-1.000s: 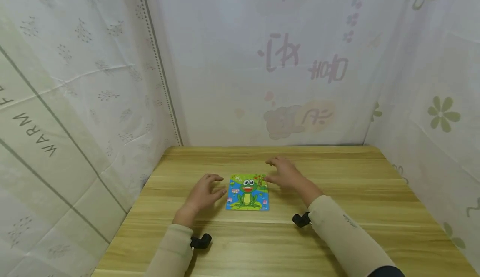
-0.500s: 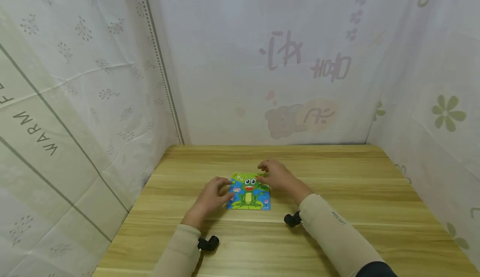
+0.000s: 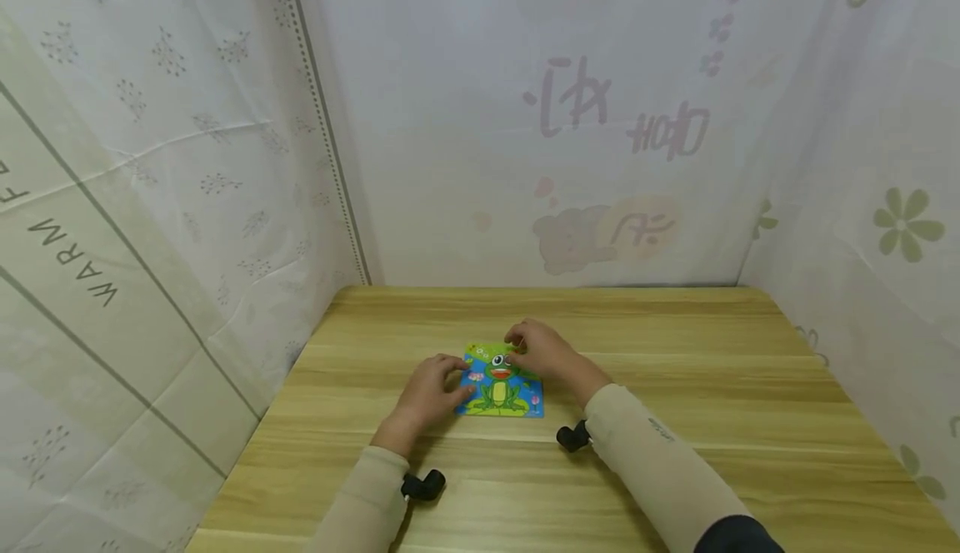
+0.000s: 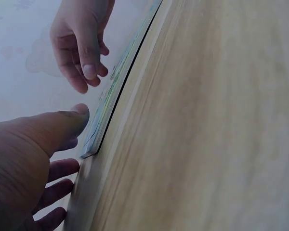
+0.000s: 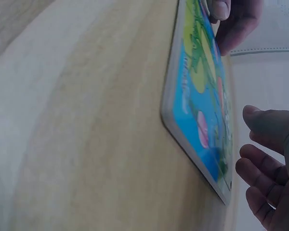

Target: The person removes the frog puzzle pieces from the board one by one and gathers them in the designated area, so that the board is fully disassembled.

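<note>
Frog board (image 3: pixel 499 395) flat on table (image 3: pixel 660 336), lower centre of head view, left hand (image 3: pixel 429 391) at its left edge, right hand (image 3: pixel 547 351) over its upper-right corner, both loosely spread, seemingly to bracket it, contact hard to tell.

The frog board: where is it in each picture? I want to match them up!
Head: just below the middle, between the left hand and the right hand; the frog board shows its face.
Left wrist: left of the middle, a thin slanting strip seen nearly edge-on.
Right wrist: right of the middle, slanting down from the top edge.
Shared landmark: the wooden table shows beside it in all three.
</note>
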The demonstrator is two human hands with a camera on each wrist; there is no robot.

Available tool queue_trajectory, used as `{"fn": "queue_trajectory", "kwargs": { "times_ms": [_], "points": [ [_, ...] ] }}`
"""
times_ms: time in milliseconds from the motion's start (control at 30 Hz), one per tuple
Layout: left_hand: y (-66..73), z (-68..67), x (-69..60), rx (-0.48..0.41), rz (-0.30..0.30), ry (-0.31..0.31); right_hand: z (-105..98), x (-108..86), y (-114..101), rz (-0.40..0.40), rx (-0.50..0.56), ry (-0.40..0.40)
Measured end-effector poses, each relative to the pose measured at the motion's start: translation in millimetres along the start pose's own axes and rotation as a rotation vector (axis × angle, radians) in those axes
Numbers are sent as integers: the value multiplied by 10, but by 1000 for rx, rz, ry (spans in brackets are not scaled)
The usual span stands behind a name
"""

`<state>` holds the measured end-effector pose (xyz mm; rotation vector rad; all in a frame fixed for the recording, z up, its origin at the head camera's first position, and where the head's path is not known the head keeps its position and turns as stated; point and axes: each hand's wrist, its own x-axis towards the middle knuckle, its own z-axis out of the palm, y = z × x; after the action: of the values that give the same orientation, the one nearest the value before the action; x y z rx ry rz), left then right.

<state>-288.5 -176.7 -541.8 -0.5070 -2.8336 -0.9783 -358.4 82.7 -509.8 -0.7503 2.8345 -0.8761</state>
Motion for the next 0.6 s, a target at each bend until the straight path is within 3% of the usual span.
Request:
{"fn": "queue_trajectory", "kwargs": {
  "times_ms": [333,600],
  "points": [
    [-1,27,-27,72,49,18,156,101,24,-11,-17,-24],
    [14,53,-31,122,61,-4,250,153,-3,-28,-2,-51]
  ]
}}
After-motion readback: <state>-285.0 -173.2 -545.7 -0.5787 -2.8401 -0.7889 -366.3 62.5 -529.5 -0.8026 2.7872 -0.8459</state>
